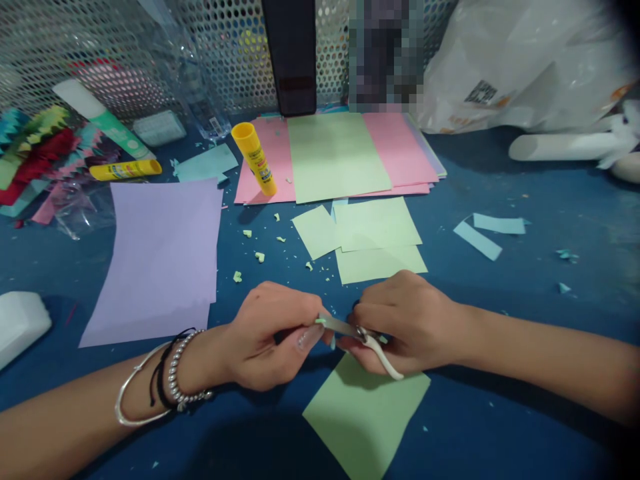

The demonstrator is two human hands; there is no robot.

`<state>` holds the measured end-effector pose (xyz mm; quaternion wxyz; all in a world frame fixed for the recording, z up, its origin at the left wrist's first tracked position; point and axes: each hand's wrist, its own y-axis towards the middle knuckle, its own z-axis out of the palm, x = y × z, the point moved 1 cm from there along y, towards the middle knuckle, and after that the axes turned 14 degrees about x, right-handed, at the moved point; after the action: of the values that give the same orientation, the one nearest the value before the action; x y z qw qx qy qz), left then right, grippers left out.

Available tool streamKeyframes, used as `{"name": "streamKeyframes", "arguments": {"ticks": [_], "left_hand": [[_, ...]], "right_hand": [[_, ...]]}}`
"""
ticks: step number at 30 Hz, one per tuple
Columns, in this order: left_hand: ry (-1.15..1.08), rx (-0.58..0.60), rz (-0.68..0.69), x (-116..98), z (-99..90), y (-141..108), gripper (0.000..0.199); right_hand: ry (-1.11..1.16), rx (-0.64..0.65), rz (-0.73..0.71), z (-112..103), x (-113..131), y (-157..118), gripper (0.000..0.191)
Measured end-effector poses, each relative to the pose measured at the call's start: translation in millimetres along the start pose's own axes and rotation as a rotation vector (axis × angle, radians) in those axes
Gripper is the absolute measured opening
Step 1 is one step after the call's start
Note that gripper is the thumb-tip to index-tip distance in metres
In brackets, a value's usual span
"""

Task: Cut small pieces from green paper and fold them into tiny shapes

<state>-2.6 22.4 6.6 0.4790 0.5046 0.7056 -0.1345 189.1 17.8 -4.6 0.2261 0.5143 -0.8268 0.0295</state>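
Note:
My left hand (277,333), with bracelets at the wrist, pinches a tiny green paper piece (321,321) between thumb and forefinger. My right hand (405,320) holds small white-handled scissors (383,357), whose blades point left and touch the piece at my left fingertips. Part of the scissors is hidden by my right fingers. Just below my hands lies a green paper square (367,417), turned cornerwise. Beyond them are green paper rectangles (377,223) and small green scraps (259,257).
Purple sheets (160,260) lie at left. A yellow glue stick (255,160) stands by stacked pink paper (410,160). A phone (290,60) leans on a mesh panel (333,40). Blue strips (477,241) and a plastic bag (530,67) are at right; a white object (20,323) is far left.

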Motion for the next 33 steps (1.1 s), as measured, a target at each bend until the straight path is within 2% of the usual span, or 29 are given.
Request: {"name": "streamKeyframes", "arguments": {"ticks": [6, 15, 33], "left_hand": [[0.003, 0.046, 0.047, -2.6, 0.4, 3.5, 0.016], [0.100, 0.100, 0.113, -4.2, 0.7, 4.5, 0.016], [0.155, 0.092, 0.150, -5.8, 1.1, 5.8, 0.018]], "right_hand": [[-0.115, -0.050, -0.022, -0.7, 2.7, -0.5, 0.020], [-0.334, -0.043, -0.036, -4.0, 4.0, -2.6, 0.014], [-0.329, -0.047, -0.045, -4.4, 4.3, -2.7, 0.016]]}}
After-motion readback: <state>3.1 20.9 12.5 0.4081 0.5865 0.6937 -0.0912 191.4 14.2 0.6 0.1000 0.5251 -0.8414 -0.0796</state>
